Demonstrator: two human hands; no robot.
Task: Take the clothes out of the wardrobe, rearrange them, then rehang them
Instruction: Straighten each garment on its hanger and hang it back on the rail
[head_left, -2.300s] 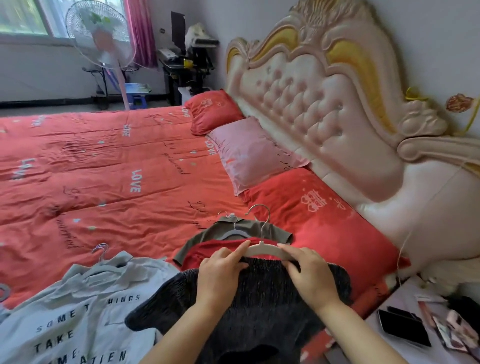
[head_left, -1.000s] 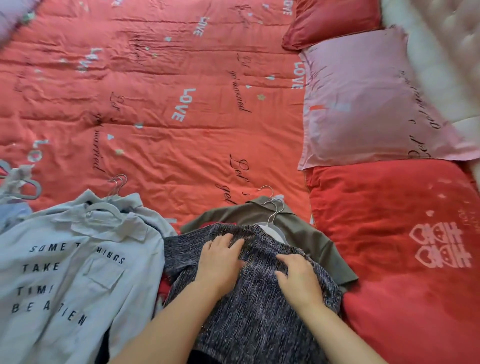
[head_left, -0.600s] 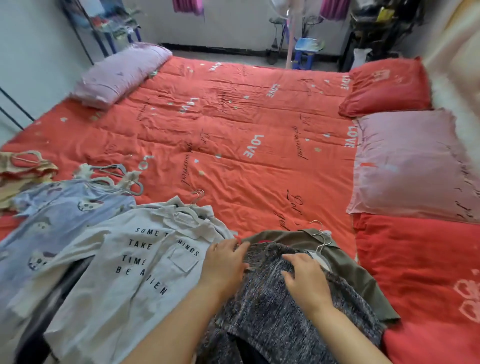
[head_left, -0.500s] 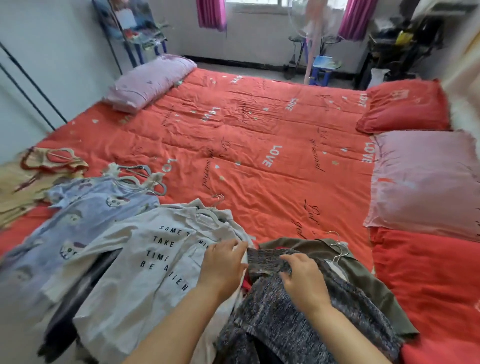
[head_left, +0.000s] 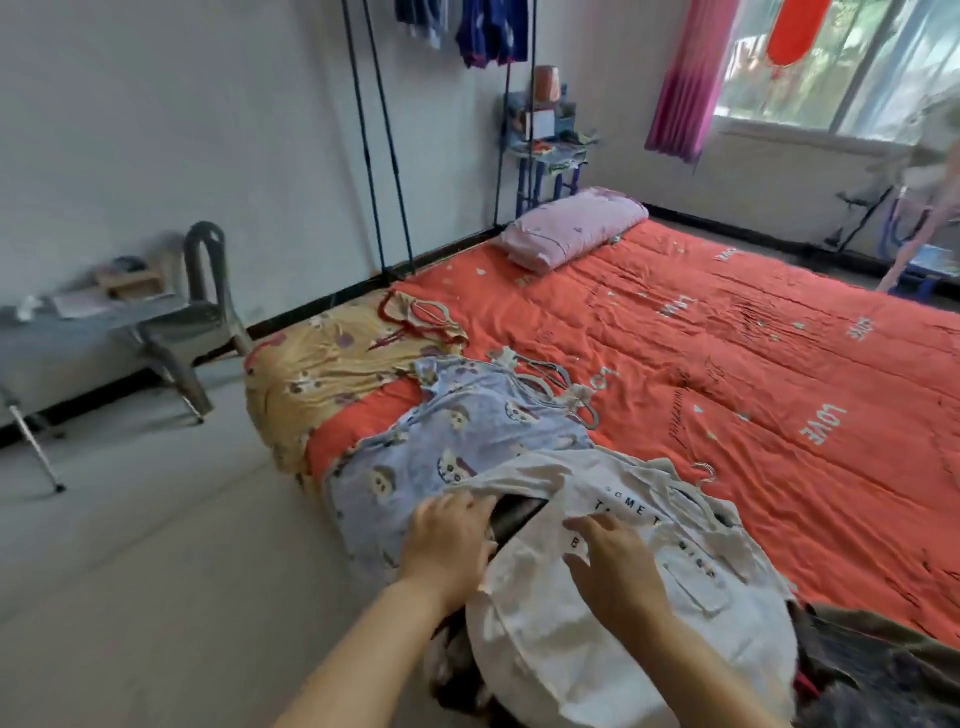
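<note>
A white shirt with black lettering (head_left: 597, 649) lies on its hanger (head_left: 706, 475) at the near edge of the red bed (head_left: 727, 374). My right hand (head_left: 613, 566) rests flat on its front, fingers spread. My left hand (head_left: 449, 540) touches the shirt's left edge, where a dark garment (head_left: 514, 519) shows underneath. A blue cartoon-print garment (head_left: 457, 447) and a yellow one (head_left: 322, 374) lie further left, each on a hanger. The dark grey knit top (head_left: 883, 691) lies over an olive garment (head_left: 883, 629) at the lower right.
A black clothes rack (head_left: 384, 156) with several hanging clothes (head_left: 488, 31) stands against the wall beyond the bed's foot. A grey chair (head_left: 202, 322) and a bench stand at the left. A pink pillow (head_left: 571, 228) lies on the far corner. Bare floor lies left of the bed.
Both hands left the dark grey knit top and moved left onto the white lettered shirt. My view swung left, from the headboard side toward the rack and chair.
</note>
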